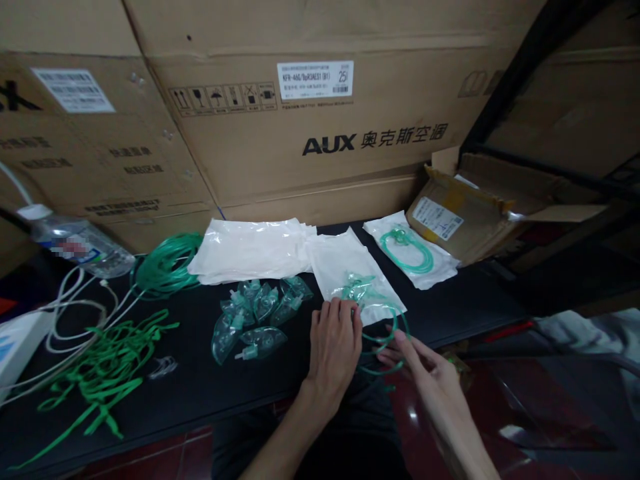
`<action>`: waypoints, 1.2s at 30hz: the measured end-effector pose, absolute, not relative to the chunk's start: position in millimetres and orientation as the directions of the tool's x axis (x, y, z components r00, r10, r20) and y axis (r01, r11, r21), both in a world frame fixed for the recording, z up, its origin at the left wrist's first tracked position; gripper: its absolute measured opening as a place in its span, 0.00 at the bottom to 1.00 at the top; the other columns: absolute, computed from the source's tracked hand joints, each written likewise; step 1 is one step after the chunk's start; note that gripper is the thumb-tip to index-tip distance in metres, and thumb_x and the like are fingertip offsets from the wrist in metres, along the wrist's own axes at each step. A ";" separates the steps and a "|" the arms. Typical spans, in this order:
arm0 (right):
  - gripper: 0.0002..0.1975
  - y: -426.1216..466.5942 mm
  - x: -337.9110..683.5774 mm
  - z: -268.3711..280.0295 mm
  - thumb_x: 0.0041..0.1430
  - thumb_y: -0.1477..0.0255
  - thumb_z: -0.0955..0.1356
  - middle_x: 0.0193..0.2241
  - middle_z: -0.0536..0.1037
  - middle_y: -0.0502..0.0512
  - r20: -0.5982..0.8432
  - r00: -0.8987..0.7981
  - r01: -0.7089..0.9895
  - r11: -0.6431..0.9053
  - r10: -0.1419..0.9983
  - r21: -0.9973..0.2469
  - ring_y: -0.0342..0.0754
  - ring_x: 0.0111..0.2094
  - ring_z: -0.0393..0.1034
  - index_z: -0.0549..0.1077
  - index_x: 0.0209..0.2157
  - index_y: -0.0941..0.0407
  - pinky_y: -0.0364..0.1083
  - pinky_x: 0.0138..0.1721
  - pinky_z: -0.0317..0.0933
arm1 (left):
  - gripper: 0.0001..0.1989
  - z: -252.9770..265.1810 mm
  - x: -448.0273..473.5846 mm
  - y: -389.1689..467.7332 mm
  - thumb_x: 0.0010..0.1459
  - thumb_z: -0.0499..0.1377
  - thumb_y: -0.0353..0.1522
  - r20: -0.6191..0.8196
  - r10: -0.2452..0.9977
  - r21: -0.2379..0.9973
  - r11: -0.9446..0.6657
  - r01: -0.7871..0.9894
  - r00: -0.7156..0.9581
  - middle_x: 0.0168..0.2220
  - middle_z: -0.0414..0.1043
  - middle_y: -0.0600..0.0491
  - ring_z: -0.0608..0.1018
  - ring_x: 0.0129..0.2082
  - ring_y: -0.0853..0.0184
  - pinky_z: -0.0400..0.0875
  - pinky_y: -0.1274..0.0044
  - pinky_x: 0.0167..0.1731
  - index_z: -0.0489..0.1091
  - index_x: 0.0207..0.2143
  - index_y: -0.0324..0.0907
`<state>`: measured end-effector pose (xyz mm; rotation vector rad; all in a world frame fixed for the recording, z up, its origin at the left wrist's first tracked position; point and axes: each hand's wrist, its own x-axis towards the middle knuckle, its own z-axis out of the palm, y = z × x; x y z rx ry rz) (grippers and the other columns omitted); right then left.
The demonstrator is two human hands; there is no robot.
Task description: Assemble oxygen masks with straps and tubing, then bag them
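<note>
A white-backed clear bag (pixel 327 257) lies on the dark table with a green-tinted mask (pixel 363 287) in its lower part. My left hand (pixel 334 343) is closed at the bag's near edge, its fingertips hidden from me. Thin green tubing (pixel 389 369) hangs in loops at that edge, and my right hand (pixel 425 367) is closed on it between thumb and fingers. Left of my hands lie several clear masks with pale green connectors (pixel 264 341). Behind them is a stack of white bags (pixel 250 250).
A packed bag with coiled tubing (pixel 423 260) lies at the right, by an opened carton (pixel 450 213). To the left are a tubing coil (pixel 165 267), green straps (pixel 107 367), small clear pieces (pixel 163 367), white cables (pixel 65 333) and a tipped bottle (pixel 83 243). Large cartons (pixel 240 153) stand behind.
</note>
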<state>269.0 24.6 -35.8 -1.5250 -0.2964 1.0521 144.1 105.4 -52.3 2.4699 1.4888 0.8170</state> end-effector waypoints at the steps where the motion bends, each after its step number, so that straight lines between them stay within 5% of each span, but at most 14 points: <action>1: 0.26 17.4 271.4 -39.3 0.38 0.50 0.81 0.23 0.81 0.54 -0.426 0.611 -0.324 -0.280 0.667 -0.903 0.52 0.28 0.76 0.82 0.29 0.58 0.46 0.34 0.70 | 0.05 -52.6 144.7 105.9 0.72 0.53 0.29 0.369 0.855 0.377 -0.497 0.781 0.366 0.40 0.76 0.51 0.77 0.41 0.58 0.69 0.65 0.40 0.68 0.42 0.44; 4: 0.26 -4.0 273.4 -54.7 0.41 0.45 0.78 0.18 0.74 0.49 -0.390 0.718 -0.251 -0.309 0.576 -0.917 0.48 0.24 0.70 0.75 0.21 0.55 0.44 0.26 0.64 | 0.06 -53.6 145.7 107.2 0.72 0.53 0.29 0.346 0.856 0.347 -0.496 0.796 0.383 0.41 0.76 0.50 0.77 0.41 0.57 0.70 0.65 0.40 0.69 0.42 0.44; 7: 0.29 -20.0 265.4 -73.1 0.40 0.44 0.78 0.27 0.81 0.51 -0.456 0.703 -0.282 -0.375 0.546 -0.883 0.53 0.31 0.77 0.79 0.35 0.54 0.46 0.29 0.68 | 0.06 -54.2 145.6 108.4 0.71 0.53 0.29 0.327 0.855 0.329 -0.503 0.800 0.403 0.40 0.76 0.50 0.77 0.41 0.56 0.70 0.65 0.40 0.70 0.42 0.43; 9: 0.36 -24.8 256.4 -82.6 0.43 0.40 0.75 0.32 0.85 0.57 -0.603 0.537 -0.432 -0.422 0.590 -0.797 0.58 0.33 0.81 0.78 0.44 0.54 0.52 0.33 0.73 | 0.06 -54.0 144.9 108.6 0.71 0.54 0.29 0.322 0.853 0.325 -0.508 0.798 0.411 0.40 0.76 0.50 0.76 0.41 0.56 0.70 0.65 0.41 0.70 0.42 0.43; 12: 0.37 -24.7 247.3 -88.2 0.45 0.40 0.75 0.33 0.86 0.65 -0.680 0.281 -0.655 -0.383 0.677 -0.652 0.60 0.34 0.83 0.79 0.42 0.59 0.57 0.39 0.75 | 0.05 -52.1 142.1 108.2 0.71 0.54 0.28 0.328 0.842 0.334 -0.527 0.781 0.428 0.39 0.75 0.50 0.76 0.41 0.57 0.70 0.66 0.41 0.69 0.42 0.43; 17: 0.29 -21.9 259.0 -77.2 0.35 0.54 0.84 0.28 0.86 0.58 -0.552 0.502 -0.606 -0.185 0.666 -0.774 0.48 0.24 0.79 0.78 0.33 0.58 0.41 0.28 0.73 | 0.04 -45.8 133.9 108.2 0.69 0.55 0.28 0.372 0.804 0.383 -0.588 0.713 0.463 0.40 0.74 0.50 0.75 0.41 0.56 0.70 0.65 0.41 0.69 0.41 0.43; 22: 0.31 -11.0 261.6 -55.4 0.37 0.57 0.84 0.19 0.81 0.51 -0.402 0.611 -0.426 -0.145 0.682 -0.893 0.48 0.18 0.75 0.75 0.39 0.57 0.42 0.21 0.69 | 0.05 -39.6 130.3 105.9 0.66 0.57 0.25 0.436 0.758 0.478 -0.652 0.589 0.485 0.43 0.74 0.49 0.76 0.45 0.57 0.72 0.64 0.46 0.68 0.40 0.43; 27: 0.33 9.1 252.5 -46.2 0.37 0.60 0.84 0.22 0.81 0.49 -0.336 0.603 -0.392 -0.098 0.723 -0.915 0.47 0.17 0.75 0.75 0.43 0.58 0.43 0.20 0.69 | 0.06 -37.9 129.3 98.9 0.67 0.56 0.24 0.470 0.727 0.565 -0.684 0.462 0.501 0.48 0.75 0.48 0.76 0.51 0.59 0.72 0.67 0.52 0.65 0.42 0.44; 36: 0.46 37.4 243.2 -51.9 0.49 0.58 0.80 0.19 0.75 0.41 -0.230 0.663 -0.381 0.056 0.713 -0.923 0.40 0.15 0.67 0.65 0.67 0.56 0.37 0.14 0.59 | 0.05 -33.2 118.6 94.5 0.69 0.54 0.26 0.456 0.709 0.571 -0.697 0.434 0.538 0.46 0.77 0.49 0.79 0.48 0.61 0.75 0.69 0.49 0.65 0.41 0.45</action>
